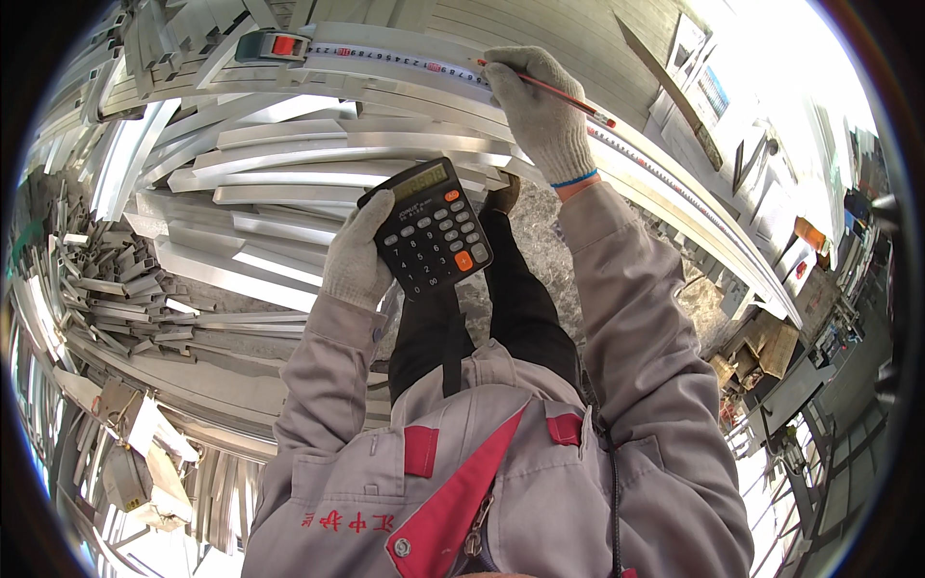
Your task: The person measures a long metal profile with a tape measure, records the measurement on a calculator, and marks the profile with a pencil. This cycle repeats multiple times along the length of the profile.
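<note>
Calculator [424,246], black with pale and orange keys, sits in the gloved left hand [361,241], tilted, its display end pointing away from the body. That hand is closed on the left edge, thumb at the side near the display; the fingers underneath are hidden. It should be light and stiff, probably a plastic shell, a little slippery against knitted glove fabric, and likely to crack if dropped on metal. The left edge and the back are the places to take hold, leaving the keys and display free.

Beyond the calculator and to its right, the gloved right hand [541,114] is curled around a slim red-and-dark pencil [578,103], which looks nearly weightless and could snap under a hard squeeze; near the point is the sensible grip. Next to that hand, past the calculator, runs a tape blade [385,59], likely thin, springy and sharp-edged, so its case [262,45], up and left of the calculator, is the safer hold.

Farther out, pale metal strips [275,173] are stacked left of the calculator, short offcuts [120,279] lie beyond them, and a cardboard box [774,349] stands well to its right.
</note>
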{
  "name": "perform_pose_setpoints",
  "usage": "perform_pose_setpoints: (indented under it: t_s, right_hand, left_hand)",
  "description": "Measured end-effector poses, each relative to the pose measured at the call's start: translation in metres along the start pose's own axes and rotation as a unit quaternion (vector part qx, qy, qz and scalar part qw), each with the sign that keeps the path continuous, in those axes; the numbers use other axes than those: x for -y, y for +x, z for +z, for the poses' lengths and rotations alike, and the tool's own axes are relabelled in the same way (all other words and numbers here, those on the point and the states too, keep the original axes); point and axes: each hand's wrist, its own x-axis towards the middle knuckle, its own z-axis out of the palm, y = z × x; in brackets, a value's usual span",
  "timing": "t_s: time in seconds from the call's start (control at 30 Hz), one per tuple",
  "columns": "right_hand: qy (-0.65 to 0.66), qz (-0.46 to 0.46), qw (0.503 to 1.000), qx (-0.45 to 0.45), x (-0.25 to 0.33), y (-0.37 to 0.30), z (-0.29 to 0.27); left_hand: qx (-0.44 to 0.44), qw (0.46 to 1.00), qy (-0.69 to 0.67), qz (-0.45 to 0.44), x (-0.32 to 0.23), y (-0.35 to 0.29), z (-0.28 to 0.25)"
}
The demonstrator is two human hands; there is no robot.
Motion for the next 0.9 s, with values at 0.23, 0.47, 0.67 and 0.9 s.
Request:
perform_pose_setpoints:
  t_s: [0.23, 0.47, 0.67, 0.9]
  right_hand:
    - [-0.014, -0.004, 1.0, -0.01, 0.006, 0.0, 0.002]
    - [-0.034, -0.045, 0.998, -0.014, -0.002, 0.0, 0.0]
    - [0.059, 0.041, 0.997, -0.041, -0.004, -0.004, 0.001]
    - [0.103, 0.064, 0.992, -0.039, 0.015, -0.027, -0.021]
  left_hand:
    - [-0.001, 1.0, -0.005, -0.003, 0.002, -0.001, -0.004]
    - [-0.011, 1.0, -0.002, 0.003, 0.003, 0.0, -0.004]
    - [-0.003, 1.0, -0.006, 0.002, 0.002, -0.004, 0.001]
    - [-0.017, 1.0, 0.005, 0.015, 0.002, -0.013, 0.013]
